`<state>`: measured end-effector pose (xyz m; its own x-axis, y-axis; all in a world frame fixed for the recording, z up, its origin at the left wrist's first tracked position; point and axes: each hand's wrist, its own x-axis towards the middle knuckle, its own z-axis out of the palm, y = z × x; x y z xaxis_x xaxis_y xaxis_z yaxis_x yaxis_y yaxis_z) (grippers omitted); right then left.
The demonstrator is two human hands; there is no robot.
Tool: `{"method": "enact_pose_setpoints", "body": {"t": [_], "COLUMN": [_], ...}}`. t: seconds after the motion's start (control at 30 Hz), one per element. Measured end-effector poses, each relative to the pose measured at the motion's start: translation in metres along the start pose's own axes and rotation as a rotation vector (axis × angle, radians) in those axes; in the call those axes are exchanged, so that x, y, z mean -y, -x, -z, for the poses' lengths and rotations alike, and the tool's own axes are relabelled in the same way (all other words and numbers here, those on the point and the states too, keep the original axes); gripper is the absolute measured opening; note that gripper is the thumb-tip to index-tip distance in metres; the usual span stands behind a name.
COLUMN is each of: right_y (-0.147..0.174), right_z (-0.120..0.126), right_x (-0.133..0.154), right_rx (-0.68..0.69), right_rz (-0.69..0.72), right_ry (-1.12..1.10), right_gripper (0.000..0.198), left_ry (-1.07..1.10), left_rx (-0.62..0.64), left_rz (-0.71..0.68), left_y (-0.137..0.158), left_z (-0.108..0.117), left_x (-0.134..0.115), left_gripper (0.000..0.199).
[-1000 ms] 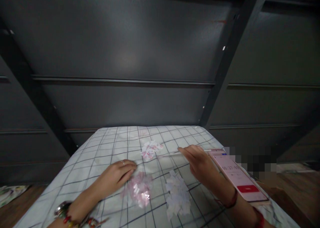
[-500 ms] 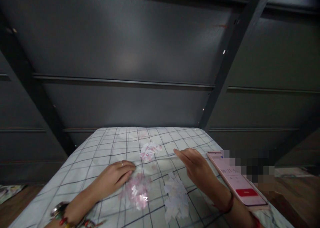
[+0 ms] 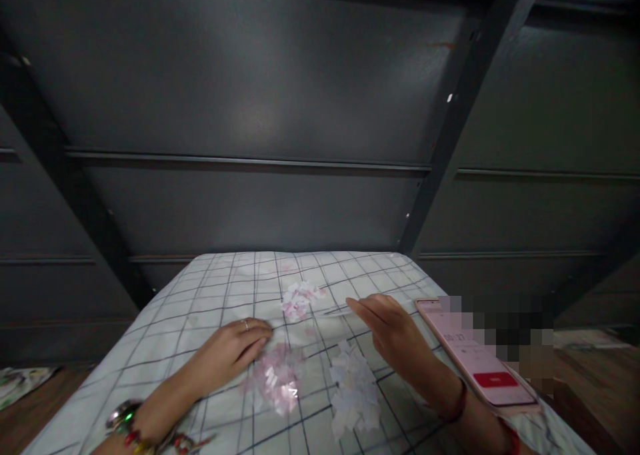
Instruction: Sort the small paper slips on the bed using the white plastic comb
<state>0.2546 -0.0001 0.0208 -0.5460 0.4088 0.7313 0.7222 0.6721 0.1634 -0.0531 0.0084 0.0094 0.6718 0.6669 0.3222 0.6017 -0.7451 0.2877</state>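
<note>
While right hand (image 3: 393, 332) holds thin stick (image 3: 336, 311) | pink-white scraps (image 3: 299, 300) leftward, near tip

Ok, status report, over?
Left hand beside glossy pink pile. Right hand holding slim pale tool, tip near pink-and-white scraps. Rectangular pink phone beside right forearm.

You are working in what is seemingly a home, checked cloth (image 3: 165, 335) spreading before you, brown floor (image 3: 45, 398) showing below.

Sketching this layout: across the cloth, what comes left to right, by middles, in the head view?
Bare left hand, glossy pink heap of pieces, pink-and-white heap of scraps, white papery scrap heap, right hand, rectangular pink phone.
</note>
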Motion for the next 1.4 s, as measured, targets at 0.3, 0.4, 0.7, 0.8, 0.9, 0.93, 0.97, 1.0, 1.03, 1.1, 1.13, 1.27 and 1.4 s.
{"method": "enact_pose_setpoints", "body": {"t": [0.3,0.4,0.7,0.8,0.9,0.93,0.97,1.0,1.03,1.1,1.13,1.27,1.4], "right_y": [-0.009,-0.008,-0.004,-0.007,-0.007,-0.006,-0.006,-0.005,-0.004,-0.003,-0.002,-0.003,-0.004], "right_z": [-0.005,-0.006,0.005,-0.003,-0.004,-0.002,0.0,0.002,0.004,0.007,0.008,0.008,0.01], "right_x": [0.003,0.004,-0.002,0.001,0.004,0.004,0.004,0.003,0.002,-0.001,-0.002,-0.001,0.005], "right_rx": [0.0,0.037,-0.041,-0.002,0.025,0.016,-0.003,-0.022,-0.038,-0.059,-0.054,0.003,-0.031], "right_rz": [0.009,0.026,-0.03,-0.012,-0.006,-0.015,-0.025,-0.036,-0.046,-0.063,-0.071,-0.072,-0.014], "right_ry": [0.104,0.095,0.034,0.026,-0.027,-0.048,-0.065,-0.074,-0.075,-0.051,-0.033,-0.016,-0.068], "right_gripper": [0.042,0.04,0.051,0.05,0.049,0.049,0.049,0.05,0.051,0.053,0.054,0.051,0.051], "left_ry": [0.016,0.009,0.001,0.006,0.011,0.012,0.011,0.009,0.008,0.003,0.0,-0.012,-0.025], "left_rx": [-0.01,0.002,-0.011,-0.011,-0.011,-0.008,-0.005,-0.002,0.002,0.006,0.007,0.011,0.02], "left_rz": [-0.002,-0.001,-0.003,-0.001,-0.001,-0.002,-0.002,-0.001,0.0,0.004,0.004,-0.005,-0.003], "left_y": [0.002,0.001,-0.001,0.0,0.0,0.0,0.0,0.0,0.0,0.0,0.0,0.001,0.001], "left_z": [-0.002,-0.002,0.0,0.0,0.0,0.001,0.001,0.002,0.002,0.001,0.001,-0.001,0.0], "left_x": [0.002,0.001,-0.002,-0.001,-0.001,-0.001,-0.002,-0.002,-0.002,-0.002,-0.001,0.002,0.002], "left_gripper": [0.024,0.025,0.025,0.025,0.024,0.024,0.024,0.024,0.024,0.024,0.024,0.023,0.024]}}
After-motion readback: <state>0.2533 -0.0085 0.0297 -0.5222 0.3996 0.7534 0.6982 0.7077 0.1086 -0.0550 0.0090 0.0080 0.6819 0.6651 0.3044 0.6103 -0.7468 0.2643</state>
